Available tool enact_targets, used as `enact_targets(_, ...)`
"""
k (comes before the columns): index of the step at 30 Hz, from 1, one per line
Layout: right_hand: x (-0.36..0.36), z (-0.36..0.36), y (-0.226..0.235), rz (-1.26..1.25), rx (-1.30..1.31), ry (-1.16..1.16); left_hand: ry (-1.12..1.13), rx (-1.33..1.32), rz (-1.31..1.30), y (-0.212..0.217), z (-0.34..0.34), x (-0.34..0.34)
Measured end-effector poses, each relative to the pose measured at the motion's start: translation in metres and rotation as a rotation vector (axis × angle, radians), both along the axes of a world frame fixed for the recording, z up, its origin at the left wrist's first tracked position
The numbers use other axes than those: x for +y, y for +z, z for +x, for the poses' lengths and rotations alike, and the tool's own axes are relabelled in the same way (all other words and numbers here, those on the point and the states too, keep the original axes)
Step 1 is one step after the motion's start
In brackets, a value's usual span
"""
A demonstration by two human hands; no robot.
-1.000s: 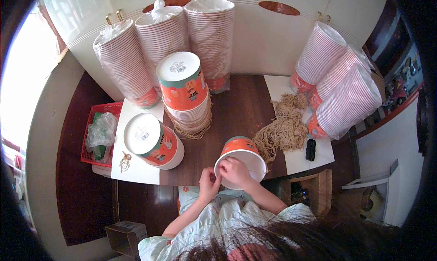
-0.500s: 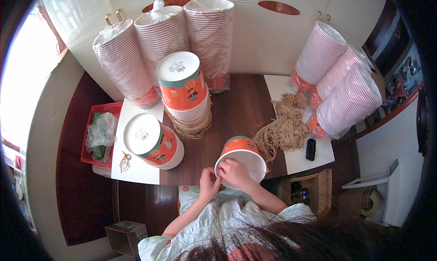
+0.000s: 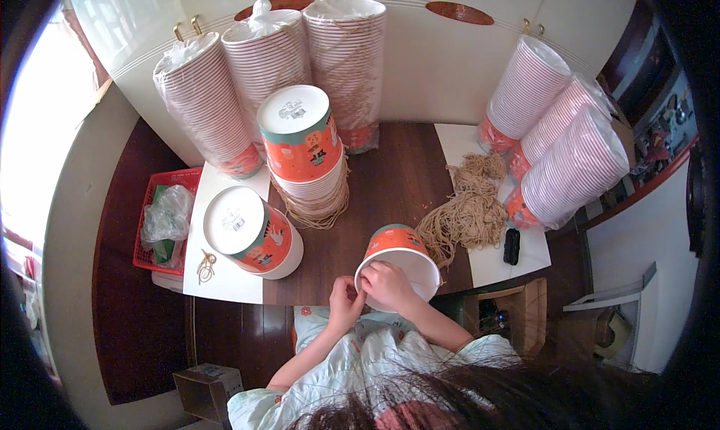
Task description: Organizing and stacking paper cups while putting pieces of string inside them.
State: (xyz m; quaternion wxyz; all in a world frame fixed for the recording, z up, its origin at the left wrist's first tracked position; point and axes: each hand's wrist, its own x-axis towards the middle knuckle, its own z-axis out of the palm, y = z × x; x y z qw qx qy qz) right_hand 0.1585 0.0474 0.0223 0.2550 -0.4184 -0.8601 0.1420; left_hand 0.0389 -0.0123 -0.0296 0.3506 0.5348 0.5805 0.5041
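An orange and green paper bucket (image 3: 394, 239) lies tilted at the table's near edge, its white open mouth facing me. My right hand (image 3: 388, 286) reaches into the mouth, its fingers closed against the left side of the rim. From outside, my left hand (image 3: 346, 304) pinches at that same spot on the rim, its fingertips meeting those of the right. Any cord between the fingers is too small to make out. A bit of cord shows at the rim's right side. Right beyond the bucket lies a tangled heap of tan cords (image 3: 472, 212).
Upside-down paper buckets (image 3: 274, 242) stand at the left, with a taller cord-draped stack (image 3: 304, 156) behind. Plastic-wrapped bucket stacks (image 3: 345, 70) line the back; more wrapped stacks (image 3: 574, 167) lean at right. A black object (image 3: 511, 247), a small cord loop (image 3: 205, 267) and a red basket (image 3: 142, 242) flank them.
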Motion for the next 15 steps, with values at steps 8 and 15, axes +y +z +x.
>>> enact_targets(8,0.000,0.000,0.002,-0.159,0.074,0.004,0.003,-0.048,0.026,-0.002,0.001,0.000)
enact_targets(15,0.005,0.003,0.004,-0.255,0.179,0.071,0.018,0.147,0.289,0.013,0.002,0.008)
